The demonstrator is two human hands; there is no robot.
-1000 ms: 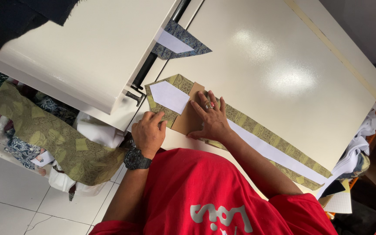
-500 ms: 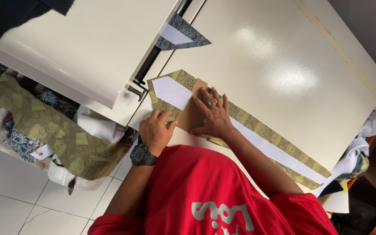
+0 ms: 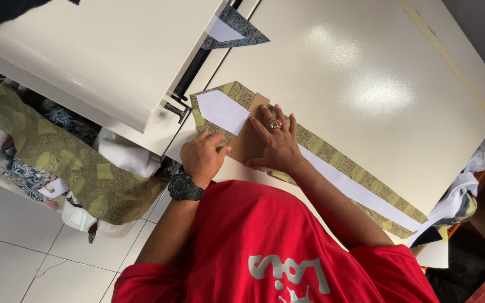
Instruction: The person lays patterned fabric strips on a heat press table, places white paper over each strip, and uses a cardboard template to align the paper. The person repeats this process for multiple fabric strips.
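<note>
A long, tie-shaped strip of green-gold patterned fabric (image 3: pixel 341 163) lies diagonally on the cream table (image 3: pixel 366 67). A white lining piece (image 3: pixel 223 109) with a pointed end lies on top of it. A brown card template (image 3: pixel 246 145) rests across the strip near the point. My right hand (image 3: pixel 276 143), wearing a ring, presses flat on the card with its fingers spread. My left hand (image 3: pixel 202 157), with a black watch on the wrist, has its fingers curled on the fabric's near edge beside the card.
A second pointed piece of dark patterned fabric with white lining (image 3: pixel 232 31) lies at the far edge. A black rod (image 3: pixel 195 64) runs between the table and a cream board (image 3: pixel 102 50). Piled cloth (image 3: pixel 68 163) sits below on the left, and more cloth (image 3: pixel 461 193) hangs at the right.
My left hand has moved a little up and right, onto the fabric edge by the card. My right hand stays on the card.
</note>
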